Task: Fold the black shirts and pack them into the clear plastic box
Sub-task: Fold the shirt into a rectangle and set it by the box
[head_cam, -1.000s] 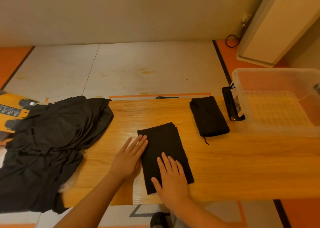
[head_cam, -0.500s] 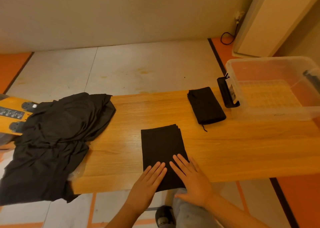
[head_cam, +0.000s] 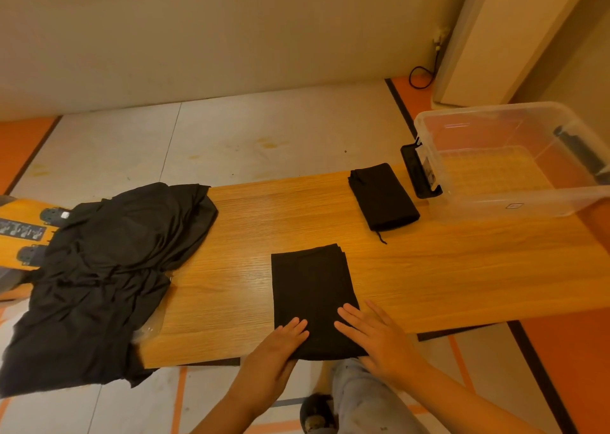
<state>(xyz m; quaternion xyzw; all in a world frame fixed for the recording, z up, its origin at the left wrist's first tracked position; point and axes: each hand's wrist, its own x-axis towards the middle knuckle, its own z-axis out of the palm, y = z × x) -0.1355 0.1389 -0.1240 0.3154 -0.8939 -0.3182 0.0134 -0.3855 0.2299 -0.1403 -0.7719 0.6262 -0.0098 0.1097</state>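
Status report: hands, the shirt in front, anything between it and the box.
Left hand and right hand flat, pressing near end of front shirt. Clear plastic box holds no shirts. Second folded shirt lies beside box, partly in path.

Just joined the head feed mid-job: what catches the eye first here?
The left hand and right hand lie flat on the near end of a folded black shirt at the near edge of the table. A big heap of unfolded black shirts spills over its left end. Far right, a second folded shirt lies beside the clear plastic box, which holds no shirts.
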